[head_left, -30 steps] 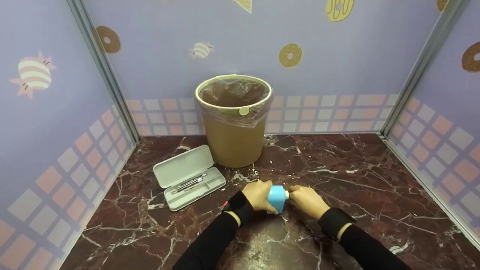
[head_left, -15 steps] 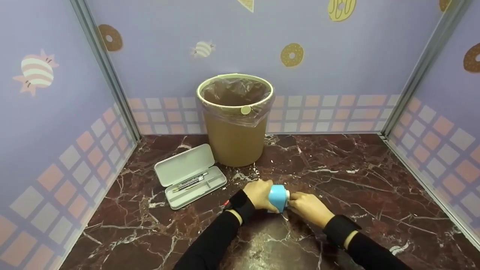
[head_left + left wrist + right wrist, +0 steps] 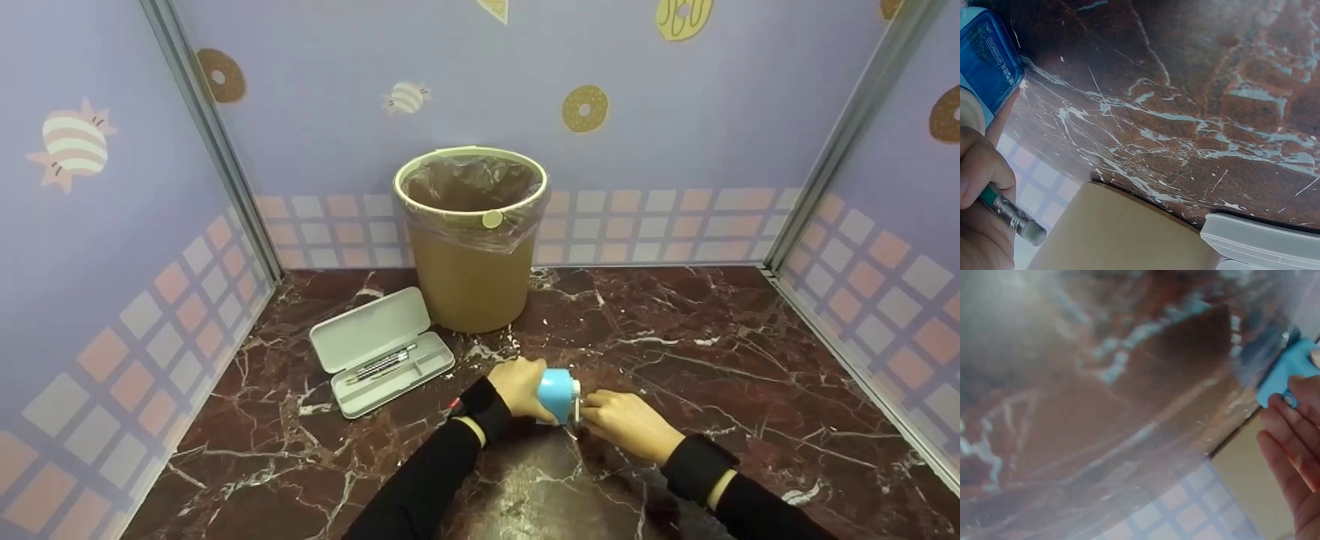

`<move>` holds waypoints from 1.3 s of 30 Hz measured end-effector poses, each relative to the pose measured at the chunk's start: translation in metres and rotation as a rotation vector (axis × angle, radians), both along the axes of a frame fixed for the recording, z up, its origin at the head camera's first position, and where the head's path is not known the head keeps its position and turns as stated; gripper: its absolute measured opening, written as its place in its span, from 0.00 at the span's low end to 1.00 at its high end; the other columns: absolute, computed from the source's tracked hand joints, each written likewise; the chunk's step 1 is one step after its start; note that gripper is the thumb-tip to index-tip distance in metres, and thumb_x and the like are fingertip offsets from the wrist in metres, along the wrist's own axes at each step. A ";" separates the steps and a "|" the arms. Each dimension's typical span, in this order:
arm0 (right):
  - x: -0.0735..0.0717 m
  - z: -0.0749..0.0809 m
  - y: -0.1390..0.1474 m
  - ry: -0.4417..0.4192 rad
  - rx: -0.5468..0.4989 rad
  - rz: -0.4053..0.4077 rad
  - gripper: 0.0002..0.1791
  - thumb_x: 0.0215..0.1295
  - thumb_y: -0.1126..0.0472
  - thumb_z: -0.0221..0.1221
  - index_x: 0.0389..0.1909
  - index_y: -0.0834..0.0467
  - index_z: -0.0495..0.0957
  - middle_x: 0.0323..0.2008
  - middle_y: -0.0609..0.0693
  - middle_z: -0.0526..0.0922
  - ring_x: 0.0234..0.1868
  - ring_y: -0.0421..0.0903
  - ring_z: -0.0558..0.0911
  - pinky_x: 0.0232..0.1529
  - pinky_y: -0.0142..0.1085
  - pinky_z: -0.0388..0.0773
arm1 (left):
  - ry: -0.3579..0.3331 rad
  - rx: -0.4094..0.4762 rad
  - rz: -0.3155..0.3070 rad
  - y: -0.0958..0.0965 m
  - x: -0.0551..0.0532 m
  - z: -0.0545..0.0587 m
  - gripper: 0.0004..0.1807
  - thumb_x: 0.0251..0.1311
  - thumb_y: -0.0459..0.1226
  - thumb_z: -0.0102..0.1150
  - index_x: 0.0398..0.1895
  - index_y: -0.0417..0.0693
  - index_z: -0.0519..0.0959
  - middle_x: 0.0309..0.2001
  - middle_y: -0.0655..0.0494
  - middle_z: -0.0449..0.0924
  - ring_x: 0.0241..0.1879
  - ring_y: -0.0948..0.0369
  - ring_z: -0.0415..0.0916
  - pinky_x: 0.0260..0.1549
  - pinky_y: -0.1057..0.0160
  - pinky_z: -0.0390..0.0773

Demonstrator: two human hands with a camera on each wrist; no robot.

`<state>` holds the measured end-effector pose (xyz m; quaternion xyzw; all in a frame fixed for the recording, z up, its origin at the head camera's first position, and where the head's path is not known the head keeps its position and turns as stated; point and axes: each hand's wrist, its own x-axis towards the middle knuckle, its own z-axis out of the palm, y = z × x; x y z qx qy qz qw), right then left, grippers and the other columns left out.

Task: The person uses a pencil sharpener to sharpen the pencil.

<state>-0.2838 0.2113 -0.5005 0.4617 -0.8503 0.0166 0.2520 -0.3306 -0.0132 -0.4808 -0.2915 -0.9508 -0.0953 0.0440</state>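
My left hand [image 3: 519, 388] grips a light-blue crank pencil sharpener [image 3: 555, 396] on the tabletop. In the left wrist view, the sharpener's clear blue shavings bin [image 3: 994, 56] shows above that hand. A green pencil [image 3: 1013, 216] runs under the left hand's curled fingers, its eraser end sticking out; its tip is hidden. On the sharpener's right side, my right hand [image 3: 622, 420] pinches the end of the white crank handle [image 3: 577, 409]. In the right wrist view, the fingertips [image 3: 1278, 405] meet at a small blue knob [image 3: 1289, 400] beside the sharpener body.
An open grey pencil case [image 3: 394, 375] with several pencils or pens [image 3: 382, 364] lies to the left. Behind it stands a tan bin [image 3: 472, 277] with a plastic liner. Patterned panels [image 3: 675, 135] surround the dark marbled tabletop [image 3: 675, 322].
My right hand has swung the crank; its arm now points down toward me, and the hand has moved slightly nearer and right. The left hand and sharpener have stayed nearly still.
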 end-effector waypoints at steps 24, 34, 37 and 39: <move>0.003 0.046 0.009 0.025 -0.014 0.044 0.07 0.54 0.60 0.73 0.29 0.56 0.84 0.29 0.47 0.83 0.29 0.40 0.81 0.28 0.31 0.78 | 0.046 -0.019 0.015 0.002 0.000 -0.002 0.39 0.30 0.61 0.83 0.42 0.47 0.79 0.35 0.54 0.88 0.32 0.57 0.86 0.29 0.58 0.83; -0.006 0.057 0.009 -0.026 -0.051 0.003 0.07 0.55 0.63 0.71 0.36 0.59 0.87 0.32 0.49 0.85 0.31 0.44 0.84 0.32 0.36 0.83 | 0.062 -0.038 -0.021 0.001 -0.001 -0.003 0.39 0.30 0.62 0.83 0.42 0.49 0.78 0.34 0.56 0.87 0.30 0.59 0.84 0.28 0.59 0.81; -0.012 0.059 0.008 -0.015 -0.063 -0.010 0.07 0.55 0.64 0.71 0.36 0.59 0.87 0.32 0.50 0.85 0.31 0.45 0.84 0.32 0.37 0.83 | 0.069 -0.036 -0.023 0.001 -0.001 -0.004 0.39 0.29 0.62 0.83 0.42 0.49 0.78 0.33 0.57 0.86 0.30 0.59 0.84 0.28 0.59 0.81; -0.017 0.060 0.007 0.005 -0.062 -0.027 0.07 0.55 0.65 0.72 0.36 0.59 0.87 0.33 0.51 0.85 0.31 0.46 0.84 0.32 0.38 0.83 | 0.069 -0.030 -0.027 0.002 -0.001 -0.004 0.39 0.30 0.61 0.83 0.42 0.49 0.78 0.33 0.57 0.86 0.30 0.59 0.84 0.28 0.59 0.82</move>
